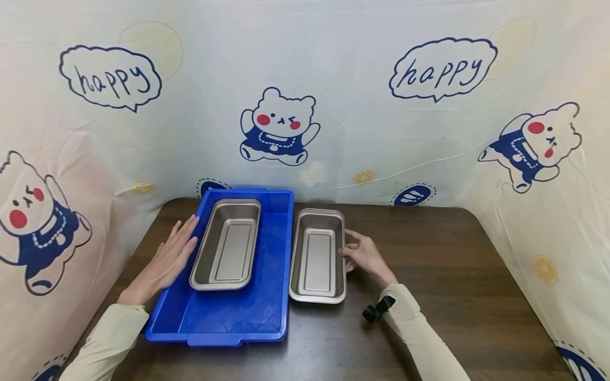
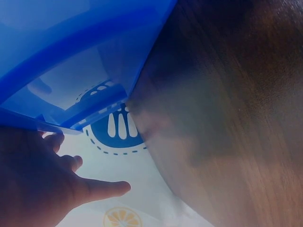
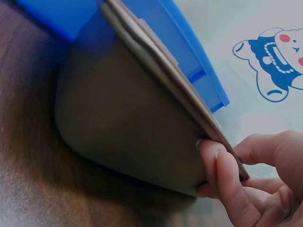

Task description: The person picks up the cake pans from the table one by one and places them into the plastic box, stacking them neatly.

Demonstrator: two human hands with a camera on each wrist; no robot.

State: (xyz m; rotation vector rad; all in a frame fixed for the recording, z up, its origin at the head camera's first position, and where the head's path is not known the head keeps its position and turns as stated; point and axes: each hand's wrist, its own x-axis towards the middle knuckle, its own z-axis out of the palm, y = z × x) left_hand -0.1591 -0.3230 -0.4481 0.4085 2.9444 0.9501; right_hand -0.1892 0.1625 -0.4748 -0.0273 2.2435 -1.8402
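Two silvery-grey metal loaf pans are in the head view. One loaf pan [image 1: 234,248] lies inside a blue plastic tray [image 1: 233,320], toward its far left. The other loaf pan [image 1: 319,264] stands on the table just right of the tray. My right hand [image 1: 364,255] pinches this pan's right rim; in the right wrist view the thumb lies over the rim [image 3: 175,85], with curled fingers underneath. My left hand [image 1: 168,259] rests with extended fingers against the tray's left edge. Its thumb points away from the tray wall [image 2: 94,71] in the left wrist view.
A dark brown wooden table [image 1: 419,248] carries everything and extends to the right of the pans. Behind and at both sides hangs a pale curtain [image 1: 343,132] printed with bears. A black strap [image 1: 378,309] is on the right wrist.
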